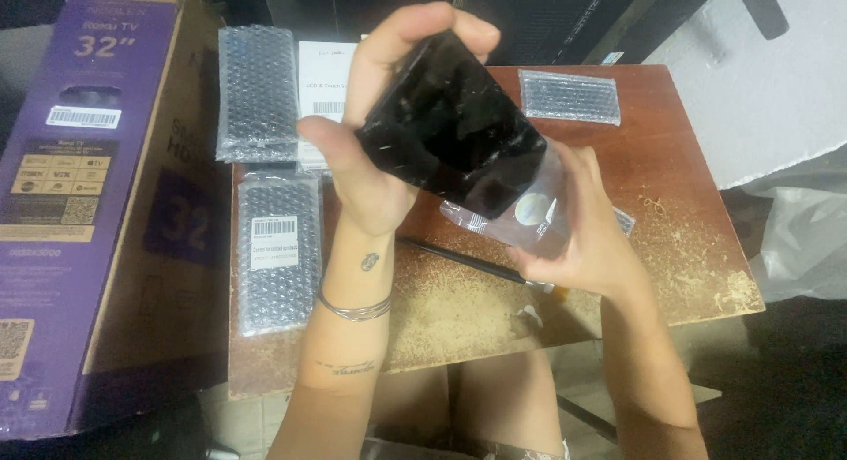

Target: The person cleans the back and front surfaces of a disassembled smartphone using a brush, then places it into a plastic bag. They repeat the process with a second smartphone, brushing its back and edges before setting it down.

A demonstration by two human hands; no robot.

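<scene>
My left hand [375,151] grips the black panel [450,138] by its edges, my right hand [587,235] pinches the clear film [520,217] under it, above the table [688,186].

The black panel [450,138] is glossy glass. Beneath it, the tabletop [679,213] is worn, scuffed wood; left of it, bubble-wrap packets [278,257] are clear plastic.

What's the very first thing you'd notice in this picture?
A shiny black glass panel, held up in the middle by the left hand, while the right hand holds a clear plastic sleeve just below it. Bubble-wrapped packets lie on the worn wooden table, beside a big purple cardboard box.
</scene>
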